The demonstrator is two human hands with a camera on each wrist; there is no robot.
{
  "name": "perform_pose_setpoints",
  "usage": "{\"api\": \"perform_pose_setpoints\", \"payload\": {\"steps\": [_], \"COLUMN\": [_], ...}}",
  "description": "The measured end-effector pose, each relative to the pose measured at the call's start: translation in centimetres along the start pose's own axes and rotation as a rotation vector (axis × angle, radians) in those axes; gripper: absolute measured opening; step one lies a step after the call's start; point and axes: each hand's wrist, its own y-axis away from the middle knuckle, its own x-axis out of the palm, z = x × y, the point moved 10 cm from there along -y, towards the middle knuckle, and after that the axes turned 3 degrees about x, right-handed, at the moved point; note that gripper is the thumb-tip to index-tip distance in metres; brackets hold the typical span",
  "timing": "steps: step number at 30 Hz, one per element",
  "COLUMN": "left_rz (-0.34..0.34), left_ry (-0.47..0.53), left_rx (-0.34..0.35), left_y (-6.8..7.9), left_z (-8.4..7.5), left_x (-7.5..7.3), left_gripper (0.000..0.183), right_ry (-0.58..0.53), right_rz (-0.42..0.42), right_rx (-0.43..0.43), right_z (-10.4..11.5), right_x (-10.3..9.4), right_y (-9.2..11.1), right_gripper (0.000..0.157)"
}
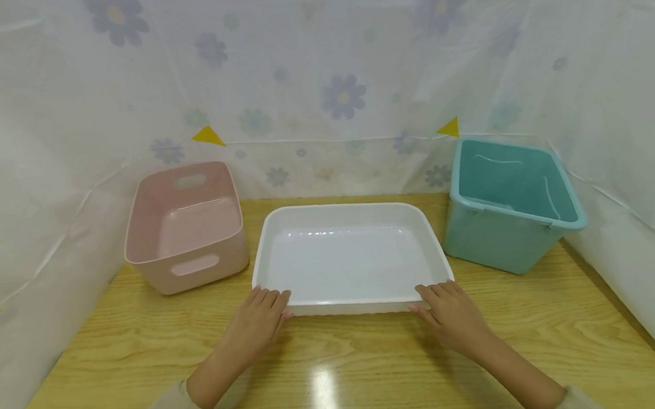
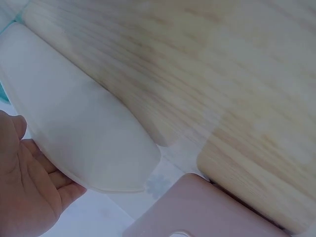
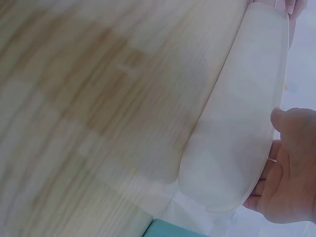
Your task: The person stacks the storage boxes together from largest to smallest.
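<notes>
A shallow white tray [image 1: 353,253] with rounded corners lies on the wooden table, its inside bare and glossy. At its near left corner my left hand [image 1: 262,315] grips the rim, fingers hooked over the edge and thumb against the outer wall. My right hand [image 1: 452,316] holds the near right corner in the same way. From the left wrist view, the tray's outer wall [image 2: 84,113] shows beside the left hand [image 2: 29,187]. In the right wrist view, the right hand [image 3: 291,163] has its thumb near the rim and its fingers over it.
Left of the tray stands a pink basket [image 1: 210,277] with handle slots. A taller teal bin [image 1: 493,238] stands to the right, turned at an angle. Behind them hangs a flowered white sheet [image 1: 307,55] with yellow triangles. The wooden table [image 1: 372,377] reaches toward me.
</notes>
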Motion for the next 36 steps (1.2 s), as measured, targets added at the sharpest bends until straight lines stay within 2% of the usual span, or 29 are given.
{"api": "perform_pose_setpoints", "payload": {"steps": [5, 15, 20, 26, 31, 36], "left_rz": [0.038, 0.058, 0.054, -0.025, -0.14, -0.241], "left_ry": [0.007, 0.05, 0.066, 0.094, 0.098, 0.117], "left_rx": [-0.021, -0.038, -0.056, -0.04, -0.005, 0.005], "left_y": [-0.1, 0.0, 0.2, 0.6, 1.0, 1.6], "left_z": [0.1, 0.6, 1.2, 1.5, 2.0, 2.8], "left_x": [0.1, 0.5, 0.5, -0.2, -1.1, -1.9], "left_gripper": [0.035, 0.036, 0.033, 0.033, 0.032, 0.053], "right_ry": [0.004, 0.026, 0.076, 0.067, 0.051, -0.01], "right_rz": [0.003, 0.01, -0.025, -0.043, -0.069, -0.078], "right_rx": [0.002, 0.015, -0.021, -0.063, -0.121, -0.16], "right_z": [0.2, 0.5, 1.6, 3.5, 5.3, 6.9], "right_x": [-0.2, -0.2, -0.5, -0.2, -0.1, 0.2], "right_y": [0.0, -0.2, -0.6, -1.7, -3.0, -4.2], "right_gripper": [0.038, 0.043, 0.047, 0.048, 0.047, 0.048]}}
